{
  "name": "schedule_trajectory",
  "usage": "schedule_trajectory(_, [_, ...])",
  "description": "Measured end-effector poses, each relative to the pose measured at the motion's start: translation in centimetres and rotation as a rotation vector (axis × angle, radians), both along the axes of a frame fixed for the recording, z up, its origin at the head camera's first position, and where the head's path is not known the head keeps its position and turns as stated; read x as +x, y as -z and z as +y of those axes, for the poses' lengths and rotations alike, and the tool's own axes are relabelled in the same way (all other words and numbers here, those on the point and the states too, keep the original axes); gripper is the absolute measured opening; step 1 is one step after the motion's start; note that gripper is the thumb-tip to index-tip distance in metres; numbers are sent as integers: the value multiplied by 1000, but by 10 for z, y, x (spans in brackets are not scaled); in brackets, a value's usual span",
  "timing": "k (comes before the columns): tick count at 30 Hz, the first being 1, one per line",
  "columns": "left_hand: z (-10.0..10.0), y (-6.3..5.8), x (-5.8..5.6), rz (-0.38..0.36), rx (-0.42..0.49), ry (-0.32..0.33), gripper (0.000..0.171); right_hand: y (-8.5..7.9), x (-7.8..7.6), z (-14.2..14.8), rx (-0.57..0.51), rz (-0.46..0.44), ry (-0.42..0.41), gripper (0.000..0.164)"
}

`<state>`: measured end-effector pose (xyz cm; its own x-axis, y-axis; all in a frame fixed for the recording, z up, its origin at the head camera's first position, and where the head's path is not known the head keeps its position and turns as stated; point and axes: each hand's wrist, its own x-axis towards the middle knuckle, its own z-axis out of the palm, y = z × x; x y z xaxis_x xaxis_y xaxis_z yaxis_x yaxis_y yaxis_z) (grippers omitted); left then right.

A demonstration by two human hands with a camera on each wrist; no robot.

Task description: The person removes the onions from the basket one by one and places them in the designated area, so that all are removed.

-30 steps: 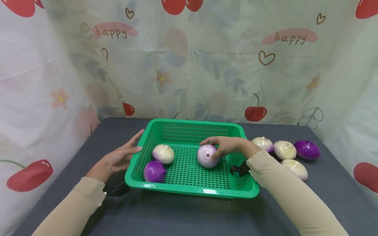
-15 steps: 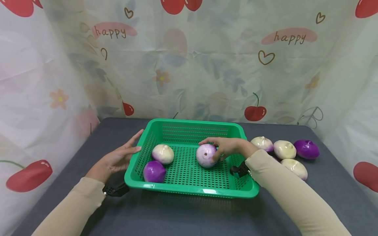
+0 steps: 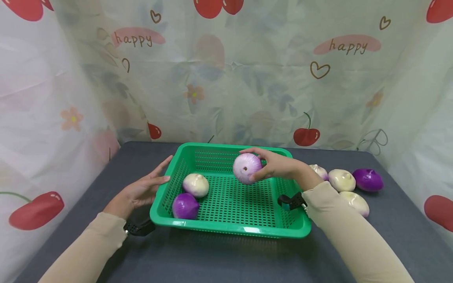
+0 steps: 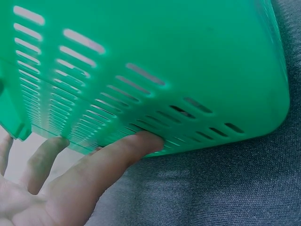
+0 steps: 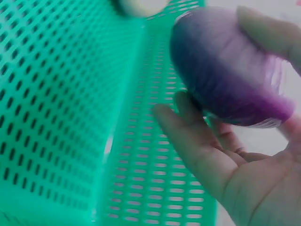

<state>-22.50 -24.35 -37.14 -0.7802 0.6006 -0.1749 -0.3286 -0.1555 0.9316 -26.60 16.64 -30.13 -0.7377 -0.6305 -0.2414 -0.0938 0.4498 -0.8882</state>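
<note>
Dark counter (image 3: 226, 261): right hand (image 3: 277, 164) pinches an onion (image 3: 243, 162), basket (image 3: 230, 226) beneath it; left hand (image 3: 143, 190), fingers spread, touches the basket's side, likely to steady it.

Round pale-purple onion (image 3: 244, 167), dark-spotted end outward, held over rectangular green perforated basket (image 3: 219, 226)

The basket (image 3: 212, 225) is glossy plastic, the tablecloth (image 3: 212, 259) matt woven fabric.
</note>
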Motion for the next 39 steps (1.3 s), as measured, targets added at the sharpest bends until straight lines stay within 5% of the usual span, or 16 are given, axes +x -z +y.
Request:
schedule_trajectory(7, [0,2,-2,3,-12,-6,73,-22,13,16,-110,109,48,77])
schedule_trajectory(14, [-1,3,-3,0,-18,-10,74,-33,26,36,-155,200,186,78])
schedule_trajectory(22, [-2,4,-3,3,-21,-11,74,-30,43,50,-488,-10,235,75])
schedule_trajectory(28, [-1,3,-2,-4,-9,-13,73,-21,51,66,-615,-66,174,42])
schedule_trajectory(33, [0,1,0,-15,1,-12,73,-15,56,84,-715,-169,127,41])
schedule_trajectory(39, [1,-2,2,-14,10,-7,73,-13,68,103,-732,-87,90,45])
